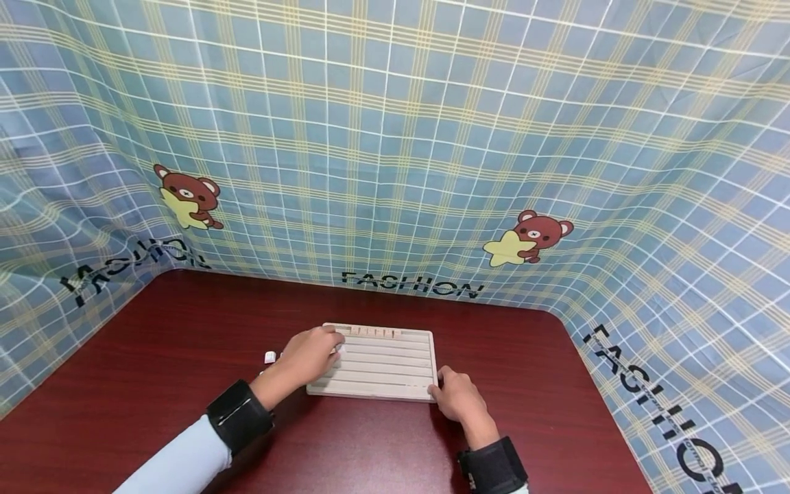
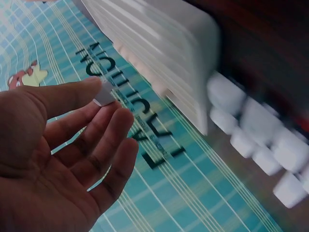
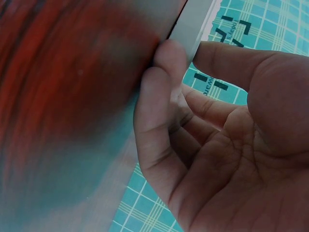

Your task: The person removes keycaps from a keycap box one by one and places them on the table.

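Note:
A cream tray (image 1: 385, 365) with raised parallel ridges lies on the table. Along its far edge stands a row of several small pale pink blocks (image 1: 375, 332). My left hand (image 1: 308, 355) is over the tray's left side. In the left wrist view, its thumb and index finger pinch a small white block (image 2: 103, 94), while the other fingers are loosely bent. My right hand (image 1: 458, 394) holds the tray's near right corner. In the right wrist view, thumb and fingers lie on either side of the tray's edge (image 3: 192, 31).
Several loose white blocks (image 2: 289, 188) lie on the table left of the tray; in the head view my left arm partly hides them, with one white block (image 1: 269, 357) showing. A plaid curtain (image 1: 395, 171) borders the dark red table (image 1: 376, 446) at the back and sides.

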`<state>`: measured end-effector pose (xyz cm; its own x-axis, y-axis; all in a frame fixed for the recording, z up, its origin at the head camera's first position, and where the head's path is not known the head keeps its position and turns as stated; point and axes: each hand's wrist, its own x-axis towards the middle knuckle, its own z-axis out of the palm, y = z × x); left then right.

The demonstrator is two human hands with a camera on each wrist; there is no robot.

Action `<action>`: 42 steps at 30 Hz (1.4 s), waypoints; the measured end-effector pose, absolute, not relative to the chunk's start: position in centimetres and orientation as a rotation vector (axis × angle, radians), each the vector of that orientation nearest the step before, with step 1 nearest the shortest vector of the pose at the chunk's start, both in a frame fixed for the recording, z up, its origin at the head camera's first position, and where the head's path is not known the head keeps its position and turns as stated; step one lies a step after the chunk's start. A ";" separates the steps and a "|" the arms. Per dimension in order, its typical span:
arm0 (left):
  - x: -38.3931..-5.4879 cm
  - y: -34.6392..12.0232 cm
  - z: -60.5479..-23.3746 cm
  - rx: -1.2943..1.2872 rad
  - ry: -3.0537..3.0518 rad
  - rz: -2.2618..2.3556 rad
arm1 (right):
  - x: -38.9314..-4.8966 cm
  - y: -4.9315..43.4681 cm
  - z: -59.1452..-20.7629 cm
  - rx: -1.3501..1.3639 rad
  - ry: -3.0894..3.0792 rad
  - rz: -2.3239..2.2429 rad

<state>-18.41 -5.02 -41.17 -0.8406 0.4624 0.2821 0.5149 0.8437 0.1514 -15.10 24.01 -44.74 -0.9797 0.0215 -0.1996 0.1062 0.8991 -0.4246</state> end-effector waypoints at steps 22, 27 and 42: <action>-16.1 -15.1 -42.7 -0.473 -2.867 -0.391 | -15.2 24.3 -44.8 0.097 2.870 -0.668; -16.3 -16.4 -43.4 -0.453 -2.906 -0.376 | -15.4 24.4 -44.5 0.105 2.871 -0.659; -16.4 -17.9 -44.9 -0.459 -2.974 -0.343 | -14.9 24.2 -44.5 0.010 2.906 -0.690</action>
<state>-16.37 -17.86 -44.85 -0.9479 0.2838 0.1449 0.3093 0.9287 0.2044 -14.91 24.21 -44.54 -0.9880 -0.0290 -0.1520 0.0425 0.8938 -0.4464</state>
